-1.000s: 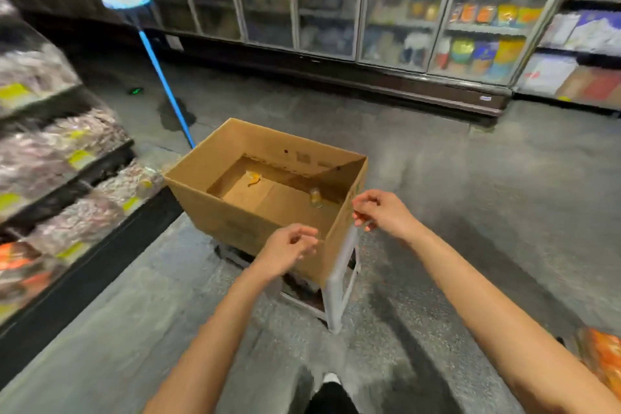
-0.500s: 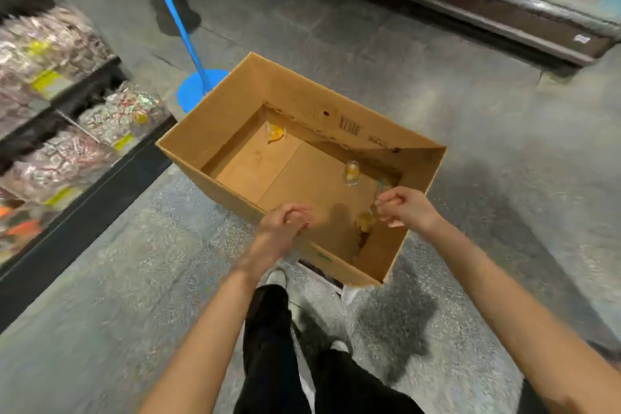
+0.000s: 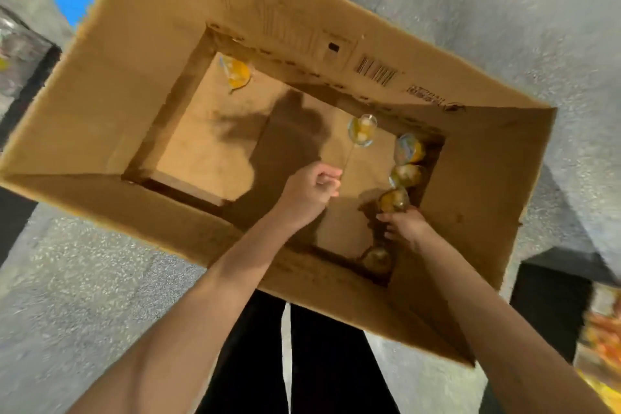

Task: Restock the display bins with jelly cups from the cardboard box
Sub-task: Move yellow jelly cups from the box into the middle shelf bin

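The right hand reaches for a jelly cup along the cardboard box's right wall, its grip unclear. The left hand hovers curled, seemingly empty. The cups look light and slick; best pinched round the sides.

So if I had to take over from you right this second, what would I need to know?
Left hand: down in the cardboard box, fingers curled, holding nothing that I can see.
Right hand: fingertips at the nearest jelly cup by the right wall; whether it has a grip yet is hard to tell.
Cups left: two more in that row, one clear cup mid-floor, one in the far left corner, and one in the shadowed near corner.
Done: the box is nearly empty.
Left: gather these six or so and take them to the display bins, which are out of view.
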Action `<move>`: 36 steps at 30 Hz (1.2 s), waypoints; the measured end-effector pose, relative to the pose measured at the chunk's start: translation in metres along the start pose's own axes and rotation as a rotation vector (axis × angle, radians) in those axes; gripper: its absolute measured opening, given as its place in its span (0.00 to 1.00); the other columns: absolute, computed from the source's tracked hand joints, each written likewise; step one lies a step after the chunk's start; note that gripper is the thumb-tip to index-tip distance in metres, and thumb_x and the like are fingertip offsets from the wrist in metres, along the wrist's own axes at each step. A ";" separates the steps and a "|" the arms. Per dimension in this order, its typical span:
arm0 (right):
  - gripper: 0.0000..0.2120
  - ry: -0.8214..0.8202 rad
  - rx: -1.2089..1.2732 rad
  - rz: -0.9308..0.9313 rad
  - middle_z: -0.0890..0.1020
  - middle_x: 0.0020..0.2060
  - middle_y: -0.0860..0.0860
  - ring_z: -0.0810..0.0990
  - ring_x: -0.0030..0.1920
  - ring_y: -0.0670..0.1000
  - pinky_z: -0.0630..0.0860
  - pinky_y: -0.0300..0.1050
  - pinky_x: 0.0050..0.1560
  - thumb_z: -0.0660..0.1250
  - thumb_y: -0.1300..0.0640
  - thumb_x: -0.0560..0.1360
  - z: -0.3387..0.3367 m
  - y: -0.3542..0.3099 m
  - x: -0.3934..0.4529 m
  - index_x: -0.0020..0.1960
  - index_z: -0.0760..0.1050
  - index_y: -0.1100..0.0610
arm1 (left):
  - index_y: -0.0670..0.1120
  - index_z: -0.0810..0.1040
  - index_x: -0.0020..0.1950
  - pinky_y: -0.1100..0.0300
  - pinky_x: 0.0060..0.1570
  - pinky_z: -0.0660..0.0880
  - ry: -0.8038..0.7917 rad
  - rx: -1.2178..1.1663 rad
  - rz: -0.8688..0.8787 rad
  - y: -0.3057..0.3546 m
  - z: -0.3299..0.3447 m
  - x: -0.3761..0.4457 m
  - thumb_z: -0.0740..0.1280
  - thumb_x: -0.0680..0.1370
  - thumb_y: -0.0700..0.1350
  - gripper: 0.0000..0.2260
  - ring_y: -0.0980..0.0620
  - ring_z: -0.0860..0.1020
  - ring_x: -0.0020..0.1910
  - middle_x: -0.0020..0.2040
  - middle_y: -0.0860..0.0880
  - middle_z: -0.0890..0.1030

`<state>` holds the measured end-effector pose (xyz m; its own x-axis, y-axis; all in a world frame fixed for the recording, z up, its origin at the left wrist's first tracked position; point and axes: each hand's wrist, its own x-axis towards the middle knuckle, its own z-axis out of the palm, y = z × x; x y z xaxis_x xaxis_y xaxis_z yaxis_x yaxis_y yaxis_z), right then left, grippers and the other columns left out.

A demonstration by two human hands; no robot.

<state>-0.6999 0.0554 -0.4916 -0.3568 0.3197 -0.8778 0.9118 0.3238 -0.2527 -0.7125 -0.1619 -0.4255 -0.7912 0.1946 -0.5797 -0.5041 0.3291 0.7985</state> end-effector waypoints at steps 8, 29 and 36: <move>0.45 0.270 0.055 0.085 0.68 0.69 0.60 0.70 0.66 0.61 0.68 0.53 0.67 0.68 0.50 0.75 0.028 0.016 0.101 0.77 0.37 0.55 | 0.46 0.74 0.62 0.60 0.58 0.75 0.015 0.037 0.021 -0.014 0.007 0.042 0.63 0.80 0.43 0.11 0.56 0.79 0.53 0.54 0.52 0.78; 0.38 -0.448 0.289 -0.426 0.82 0.50 0.48 0.81 0.51 0.46 0.77 0.43 0.54 0.68 0.74 0.70 0.033 -0.018 -0.045 0.70 0.56 0.50 | 0.51 0.77 0.52 0.68 0.36 0.77 -0.128 -0.140 -0.252 -0.009 0.004 0.036 0.74 0.70 0.52 0.14 0.60 0.80 0.44 0.49 0.53 0.80; 0.34 0.340 -0.104 -0.078 0.58 0.73 0.58 0.60 0.72 0.61 0.62 0.53 0.71 0.65 0.55 0.77 0.015 -0.047 0.030 0.76 0.51 0.56 | 0.50 0.63 0.72 0.57 0.51 0.80 0.075 -0.014 -0.167 -0.020 0.002 0.036 0.81 0.61 0.48 0.44 0.55 0.73 0.58 0.62 0.52 0.71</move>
<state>-0.7500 0.0362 -0.5121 -0.4875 0.5624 -0.6678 0.8598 0.4424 -0.2551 -0.7303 -0.1601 -0.4622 -0.7194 0.0689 -0.6912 -0.6351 0.3377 0.6947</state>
